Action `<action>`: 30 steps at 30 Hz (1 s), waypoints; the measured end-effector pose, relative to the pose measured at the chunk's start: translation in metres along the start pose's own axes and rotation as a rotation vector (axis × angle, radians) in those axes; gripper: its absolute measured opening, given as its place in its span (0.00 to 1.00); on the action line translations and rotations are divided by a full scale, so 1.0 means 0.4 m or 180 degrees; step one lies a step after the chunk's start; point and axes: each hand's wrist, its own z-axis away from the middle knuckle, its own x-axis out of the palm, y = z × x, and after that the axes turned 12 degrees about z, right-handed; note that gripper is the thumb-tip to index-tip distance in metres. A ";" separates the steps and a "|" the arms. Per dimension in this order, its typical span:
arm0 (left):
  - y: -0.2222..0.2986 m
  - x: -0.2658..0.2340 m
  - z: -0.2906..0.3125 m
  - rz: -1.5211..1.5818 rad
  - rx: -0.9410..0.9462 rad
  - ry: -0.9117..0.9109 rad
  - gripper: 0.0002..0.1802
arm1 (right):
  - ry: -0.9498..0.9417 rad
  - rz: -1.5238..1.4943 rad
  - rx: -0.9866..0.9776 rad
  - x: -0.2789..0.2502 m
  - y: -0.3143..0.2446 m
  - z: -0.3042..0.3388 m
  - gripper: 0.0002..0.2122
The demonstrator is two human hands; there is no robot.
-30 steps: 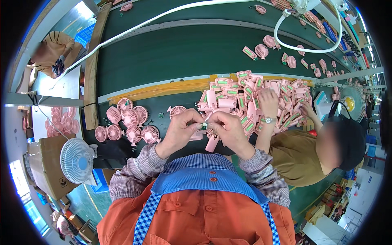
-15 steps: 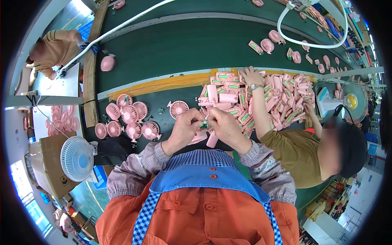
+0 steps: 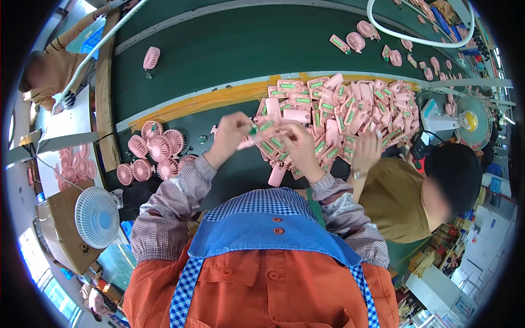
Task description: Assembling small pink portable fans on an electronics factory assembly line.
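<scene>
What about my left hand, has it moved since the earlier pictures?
Yes, your left hand has moved forward, away from your body and closer to the yellow strip across the bench.

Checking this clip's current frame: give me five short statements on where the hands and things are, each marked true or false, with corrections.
1. The pile of pink casings lies to the right of the cluster of round fan heads. True.
2. A blurred pink piece is between the left hand and the right hand. True.
3. The left hand lies flat on the cluster of round fan heads. False: it is to the right of them, beside the pink piece.
4. A white desk fan stands by a cardboard box. True.
5. The right hand is left of the left hand. False: it is on the right.
</scene>
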 end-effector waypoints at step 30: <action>-0.142 -0.302 -0.301 -0.1552 0.0911 0.2345 0.14 | -0.0827 0.0961 0.1322 0.139 0.296 0.274 0.15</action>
